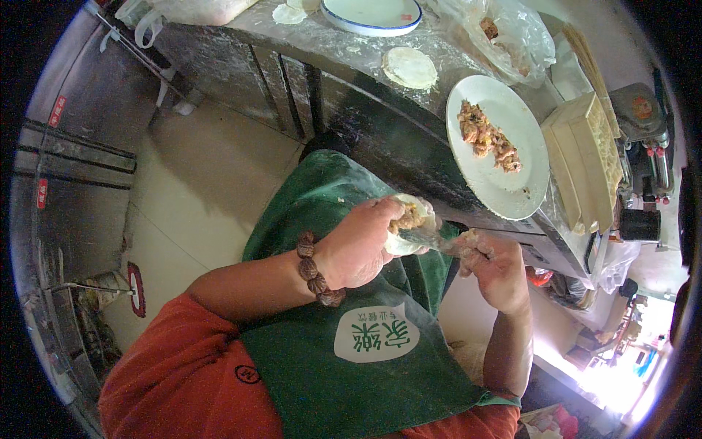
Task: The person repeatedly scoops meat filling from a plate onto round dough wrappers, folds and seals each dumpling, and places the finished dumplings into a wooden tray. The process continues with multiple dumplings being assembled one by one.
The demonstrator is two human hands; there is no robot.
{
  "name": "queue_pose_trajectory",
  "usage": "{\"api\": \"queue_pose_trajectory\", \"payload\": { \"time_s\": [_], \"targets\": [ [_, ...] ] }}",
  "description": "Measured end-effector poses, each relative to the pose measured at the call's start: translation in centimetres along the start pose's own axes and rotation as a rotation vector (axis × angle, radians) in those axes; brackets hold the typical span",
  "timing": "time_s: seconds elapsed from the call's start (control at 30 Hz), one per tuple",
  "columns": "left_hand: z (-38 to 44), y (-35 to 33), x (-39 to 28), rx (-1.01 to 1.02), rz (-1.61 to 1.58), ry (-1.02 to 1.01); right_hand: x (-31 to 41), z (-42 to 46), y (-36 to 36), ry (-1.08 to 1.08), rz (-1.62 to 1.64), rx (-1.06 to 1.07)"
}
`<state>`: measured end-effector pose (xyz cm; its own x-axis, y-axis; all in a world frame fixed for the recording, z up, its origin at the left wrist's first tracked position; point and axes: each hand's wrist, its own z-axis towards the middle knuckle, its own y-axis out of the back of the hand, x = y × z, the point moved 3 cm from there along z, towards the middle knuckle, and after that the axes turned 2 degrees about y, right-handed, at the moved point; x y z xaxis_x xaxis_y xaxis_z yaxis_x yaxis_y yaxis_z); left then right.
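My left hand (359, 241), with a bead bracelet at the wrist, holds a round dough wrapper (403, 246) in its palm and fingers. Meat filling (410, 218) lies on the wrapper. In my right hand (488, 263) is a flat spreading tool (428, 239), its blade touching the wrapper beside the filling; its handle is mostly hidden by the fingers. A white oval plate (529, 181) with more meat filling (485, 137) stands on the floured counter beyond my right hand. Several floured wrappers (409, 68) lie in a stack further back on the counter.
A white enamel tray with a blue rim (370, 16) is at the counter's back. Plastic bags (521, 44) lie at the upper right, near stacked cream-coloured containers (576, 159). The counter's front edge runs just beyond my hands. A metal cabinet (82, 148) stands at the left.
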<state>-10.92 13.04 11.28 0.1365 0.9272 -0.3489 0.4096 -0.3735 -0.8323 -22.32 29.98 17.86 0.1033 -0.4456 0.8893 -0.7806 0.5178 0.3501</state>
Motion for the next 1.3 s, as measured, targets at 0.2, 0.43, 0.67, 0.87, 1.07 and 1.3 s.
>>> {"api": "queue_pose_trajectory", "payload": {
  "time_s": [0.2, 0.43, 0.67, 0.87, 1.07, 1.3],
  "targets": [
    [0.8, 0.8, 0.3, 0.001, -0.108, -0.025, -0.3, 0.3, -0.1, -0.134, 0.285, -0.008],
    [1.4, 1.1, 0.1, 0.085, -0.122, -0.095, -1.0, -0.1, -0.7, -0.188, 0.290, -0.050],
    [1.9, 0.7, -0.1, 0.099, -0.132, -0.143, -1.1, 0.1, -0.8, -0.065, 0.123, -0.058],
    [1.8, 0.6, -0.2, 0.169, -0.163, -0.127, 0.2, 0.4, -1.3, -0.013, 0.230, -0.023],
    [0.7, 0.4, -1.4, 0.003, -0.228, -0.165, 0.7, 0.7, -0.4, -0.021, 0.157, -0.026],
    [-0.5, 0.0, -4.5, -0.005, -0.121, -0.228, 10.9, 7.5, 0.9, 0.695, -0.451, -0.391]
  ]
}}
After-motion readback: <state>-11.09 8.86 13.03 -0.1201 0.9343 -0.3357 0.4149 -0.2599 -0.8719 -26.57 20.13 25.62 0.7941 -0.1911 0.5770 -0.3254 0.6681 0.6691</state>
